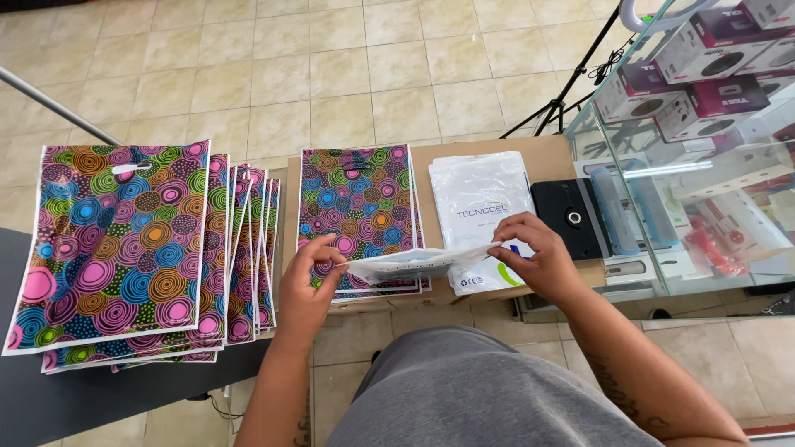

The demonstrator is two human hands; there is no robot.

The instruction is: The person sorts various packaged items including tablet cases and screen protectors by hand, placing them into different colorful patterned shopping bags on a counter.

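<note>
grey shorts (489,389) fill the near edge. above them both hands pinch one flat white pouch (414,263), held level over the near edge of the table (546,153): left hand (308,285) clamped on its left end, right hand (534,257) on its right end. under it lies a stack of patterned bags (358,203), with white pouches (476,199) to the right. more patterned bags (116,244) fan out at left. a glass case (704,141) stands at right.

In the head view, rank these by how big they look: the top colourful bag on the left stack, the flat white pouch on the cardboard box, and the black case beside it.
1. Top colourful bag, though it lies nearer the camera.
2. Flat white pouch.
3. Black case, clearly smallest.
</note>
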